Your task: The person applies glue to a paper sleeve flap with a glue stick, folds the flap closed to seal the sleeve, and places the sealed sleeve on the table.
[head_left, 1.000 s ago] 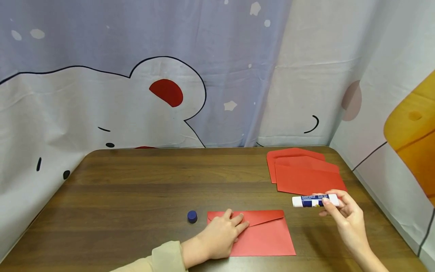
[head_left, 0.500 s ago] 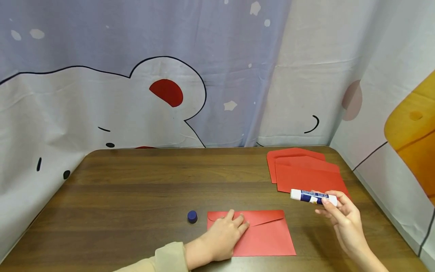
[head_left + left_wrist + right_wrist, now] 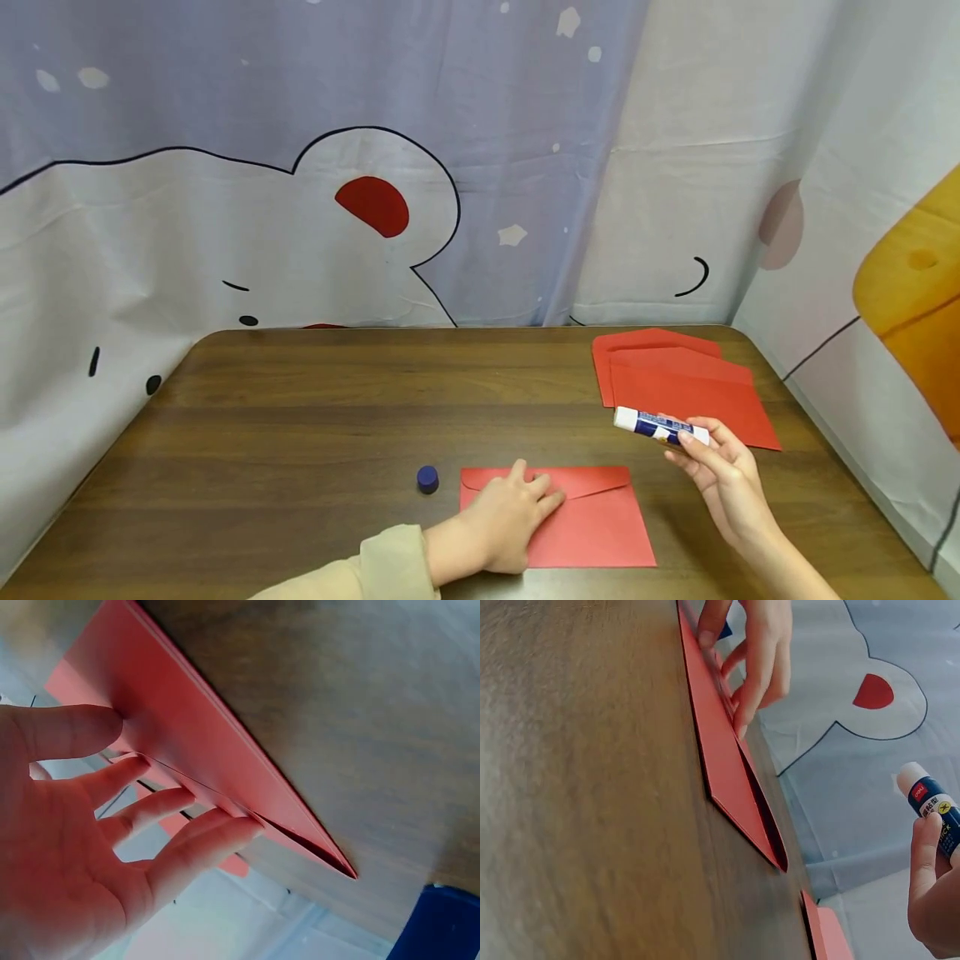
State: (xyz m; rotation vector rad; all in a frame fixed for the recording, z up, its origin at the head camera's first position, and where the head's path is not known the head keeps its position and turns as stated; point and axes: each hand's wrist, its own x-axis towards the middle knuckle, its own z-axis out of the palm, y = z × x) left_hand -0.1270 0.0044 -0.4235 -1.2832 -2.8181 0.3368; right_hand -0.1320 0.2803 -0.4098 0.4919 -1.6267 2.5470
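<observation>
A red envelope (image 3: pixel 600 533) lies on the table in front of me, flap side up, the flap folded over it. My left hand (image 3: pixel 510 517) rests on its left part, and in the left wrist view the spread fingers (image 3: pixel 206 844) press along the flap's edge. Towards its ends the flap gapes, as the dark slit in the envelope (image 3: pixel 724 754) shows in the right wrist view. Above the table to the right, my right hand (image 3: pixel 723 483) pinches an uncapped glue stick (image 3: pixel 652 425) between thumb and fingers, its white end pointing left.
A blue cap (image 3: pixel 427 479) stands on the wooden table (image 3: pixel 262 467), left of the envelope. Two more red envelopes (image 3: pixel 697 404) overlap at the back right, behind the glue stick. A printed curtain (image 3: pixel 510 167) hangs along the table's back and sides.
My right hand has moved left with the glue stick, whose white end has tipped upward. My left hand has slid slightly right along the flap.
</observation>
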